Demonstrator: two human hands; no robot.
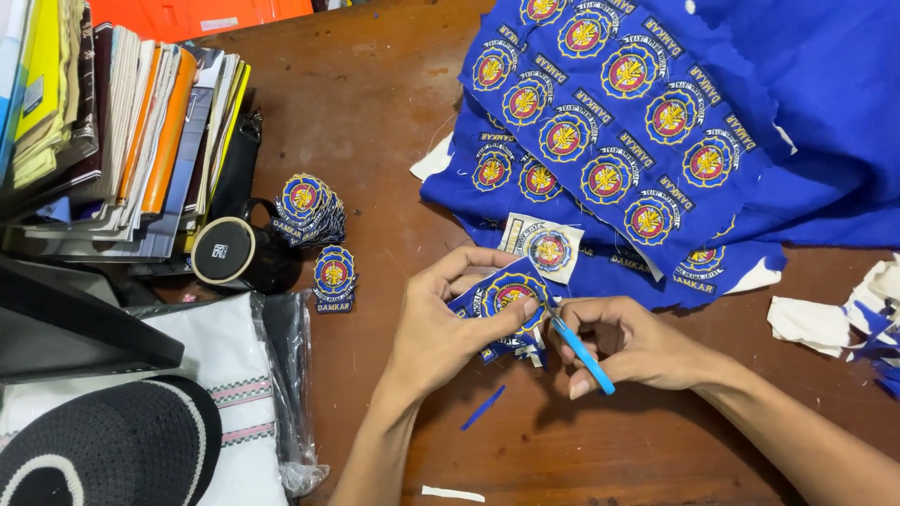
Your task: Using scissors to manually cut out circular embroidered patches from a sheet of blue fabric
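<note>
Two hands at a brown wooden table (375, 84). Left hand (441, 328) pinches one round embroidered patch (509, 292), blue and yellow, at centre. Right hand (630, 345) grasps one blue-handled cutting tool (581, 354), tip at the patch edge. One blue cloth sheet (750, 103) carries many uncut patches; one stack of cut patches (309, 208) stands beside one black mug (230, 250).

Bright, even overhead light; sharp focus, soft shadows, slight glare.

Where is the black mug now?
In the head view, the black mug lies on its side at left, between the book stack and the piled patches.
</note>
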